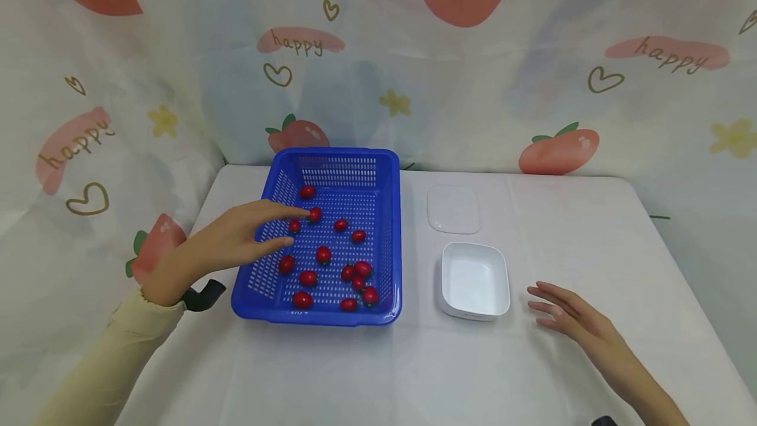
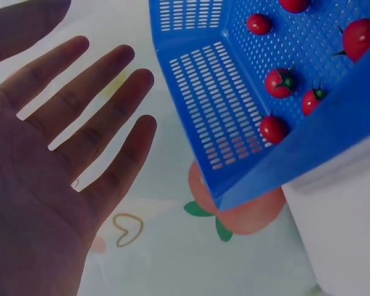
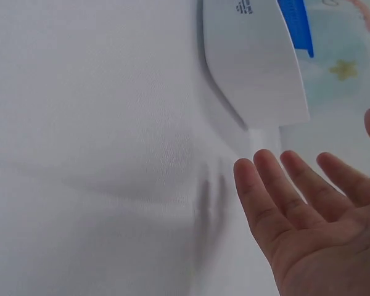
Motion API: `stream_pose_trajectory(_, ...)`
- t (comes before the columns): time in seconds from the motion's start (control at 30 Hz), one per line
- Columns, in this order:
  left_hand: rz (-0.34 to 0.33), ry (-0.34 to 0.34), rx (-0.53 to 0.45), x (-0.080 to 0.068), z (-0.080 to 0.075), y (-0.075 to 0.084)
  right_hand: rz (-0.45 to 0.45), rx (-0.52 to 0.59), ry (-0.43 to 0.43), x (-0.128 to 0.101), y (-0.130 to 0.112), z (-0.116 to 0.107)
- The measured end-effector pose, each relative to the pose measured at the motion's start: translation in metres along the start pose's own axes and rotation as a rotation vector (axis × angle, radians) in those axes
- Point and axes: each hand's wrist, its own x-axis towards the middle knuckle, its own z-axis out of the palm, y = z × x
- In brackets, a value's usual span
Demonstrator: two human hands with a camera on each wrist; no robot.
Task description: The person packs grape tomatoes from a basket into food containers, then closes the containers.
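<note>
A blue perforated basket (image 1: pixel 390 235) (image 2: pixel 203 105) sits left of centre on the table and holds several small red cherry tomatoes (image 1: pixel 322 254) (image 2: pixel 280 82). My left hand (image 1: pixel 236 238) (image 2: pixel 55 185) reaches over the basket's left wall with its fingers spread and straight; the fingertips hover by a tomato (image 1: pixel 315 214) and hold nothing. A white square container (image 1: pixel 475 279) (image 3: pixel 253 58) stands empty to the right of the basket. My right hand (image 1: pixel 570 317) (image 3: pixel 308 216) hovers open, palm down, just right of the container, apart from it.
A flat white lid (image 1: pixel 453 209) lies behind the container. The table (image 1: pixel 591 229) has a white cloth and rounded far corners. A strawberry-print curtain (image 1: pixel 532 71) hangs behind and at the left side.
</note>
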Motion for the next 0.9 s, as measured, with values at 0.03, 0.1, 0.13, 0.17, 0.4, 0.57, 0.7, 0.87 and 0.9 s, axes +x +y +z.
stream_pose_trajectory(0.03,0.01,-0.001,-0.011,0.002,0.0,0.0,0.005,0.018,-0.001,0.002,0.0,0.001)
stream_pose_trajectory(0.1,0.034,0.001,-0.029,0.007,0.0,0.0,0.019,0.051,-0.006,0.006,-0.001,0.003)
stream_pose_trajectory(0.13,0.04,0.001,-0.036,0.01,0.0,0.0,0.034,0.07,-0.002,0.008,-0.002,0.005)
stream_pose_trajectory(0.17,0.042,0.0,-0.042,0.012,0.0,0.0,0.046,0.094,-0.002,0.01,-0.003,0.006)
stream_pose_trajectory(0.4,0.027,-0.069,-0.067,0.028,0.005,-0.004,0.15,0.255,-0.023,0.023,-0.008,0.015)
stream_pose_trajectory(0.57,-0.014,-0.154,-0.112,0.036,0.009,-0.005,0.27,0.27,0.01,0.033,-0.013,0.018)
stream_pose_trajectory(0.7,-0.038,-0.222,-0.134,0.042,0.016,-0.008,0.312,0.246,0.011,0.04,-0.016,0.018)
stream_pose_trajectory(0.87,-0.04,-0.278,-0.149,0.051,0.026,-0.011,0.328,0.231,0.012,0.047,-0.017,0.02)
stream_pose_trajectory(0.9,-0.047,-0.29,-0.162,0.053,0.027,-0.011,0.332,0.227,0.014,0.048,-0.017,0.021)
